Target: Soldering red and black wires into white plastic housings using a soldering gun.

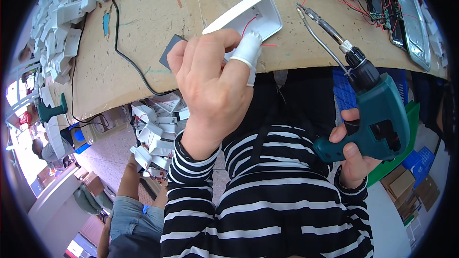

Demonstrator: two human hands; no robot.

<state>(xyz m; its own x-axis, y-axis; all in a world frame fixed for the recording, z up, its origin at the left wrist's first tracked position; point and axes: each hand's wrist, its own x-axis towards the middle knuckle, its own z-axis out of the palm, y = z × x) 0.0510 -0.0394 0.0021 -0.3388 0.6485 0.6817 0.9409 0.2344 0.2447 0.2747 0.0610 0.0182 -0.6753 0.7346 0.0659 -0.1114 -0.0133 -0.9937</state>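
Note:
My left hand (210, 76) is closed over the near side of a white plastic case (267, 16) at the table's front edge. The case's hollow side shows, with a thin red wire inside. A white finger cot (247, 50) covers the thumb, and the fingertips are hidden. Behind the hand lies a dark grey flat piece (171, 50). My right hand (354, 155) grips a green soldering gun (382, 114) by its handle, to the right of the case. Its metal tip and curved solder feed tube point up and left over the table, apart from the case.
White plastic cases (62, 19) are heaped at the far left, and more cases (155, 134) with wires sit below the table edge. A black cable (117, 43) crosses the table (148, 14). Circuit boards and red wires (368, 9) lie far right. Another person (138, 210) sits at lower left.

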